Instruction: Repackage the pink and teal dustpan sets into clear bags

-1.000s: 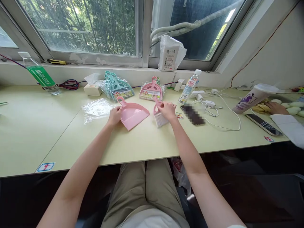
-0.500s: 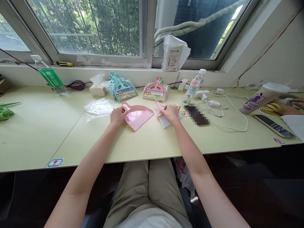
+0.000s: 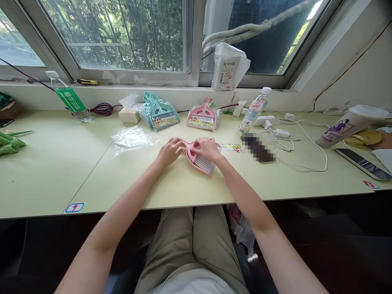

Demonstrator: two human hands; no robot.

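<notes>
A small pink dustpan (image 3: 190, 158) rests on the table in front of me, its handle toward the upper left. My left hand (image 3: 169, 152) has its fingers closed at the handle end. Over the pan lies a matching pink brush with white bristles (image 3: 204, 164), and my right hand (image 3: 208, 149) grips it from above, hiding most of its handle. Just right of that hand is a printed paper label (image 3: 231, 147). A crumpled clear plastic wrapper (image 3: 133, 141) lies beyond my left hand.
Wrapped teal brush-and-dustpan sets (image 3: 161, 115) and a pink set (image 3: 202, 117) stand along the wall. Bottles (image 3: 72, 100) (image 3: 254, 109), a blurred dark object (image 3: 259, 148), white cables (image 3: 317, 161), a tilted cup (image 3: 349, 127) and a phone (image 3: 363, 162) surround them. Another person's hand (image 3: 385, 141) shows far right.
The pink brush has moved left and now lies over the dustpan. The dustpan has shifted right and turned, and my hands have come close together. More of the paper label shows.
</notes>
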